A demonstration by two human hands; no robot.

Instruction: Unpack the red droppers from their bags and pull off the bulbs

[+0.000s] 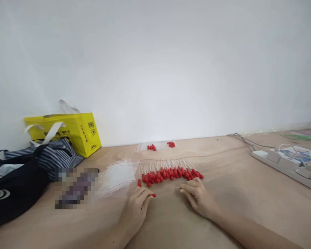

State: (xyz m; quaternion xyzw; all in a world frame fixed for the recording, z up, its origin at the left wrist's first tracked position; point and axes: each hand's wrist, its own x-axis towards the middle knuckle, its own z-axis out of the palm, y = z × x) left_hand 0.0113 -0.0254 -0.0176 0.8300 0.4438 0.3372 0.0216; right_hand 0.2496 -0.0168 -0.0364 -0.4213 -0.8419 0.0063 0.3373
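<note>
The left hand (pixel 138 204) is closed, with a small, smooth red tip-like piece (pixel 153 195) pinched between thumb and fingers, its end pointing toward the right hand (pixel 197 197). The right hand is also pinched closed, gripping a thin, pale, straight stick (pixel 176 187) that sticks out toward the left. The two held pieces are apart, both just above or on the pale wooden table (pixel 235 173); which of these cannot be told.

Just beyond the hands lies a wide row of slim whitish sticks with rounded red heads (pixel 168 173), heads toward the near edge of the table, bare ends toward the far edge. Left of the row is a fanned stack of clear plastic bags (pixel 119 176). Near the table's far edge, against the white wall (pixel 171 69), lies clear packaging holding two clusters of small red pieces (pixel 151 147).

Toward the left edge stand a bright yellow carrier bag with white handles (pixel 89 138), a navy-and-white striped fabric bag (pixel 54 159) and a black fabric bag (pixel 18 197); beside them, one item is masked by pixel blocks. Toward the right edge lies a long white power strip (pixel 265 160).
</note>
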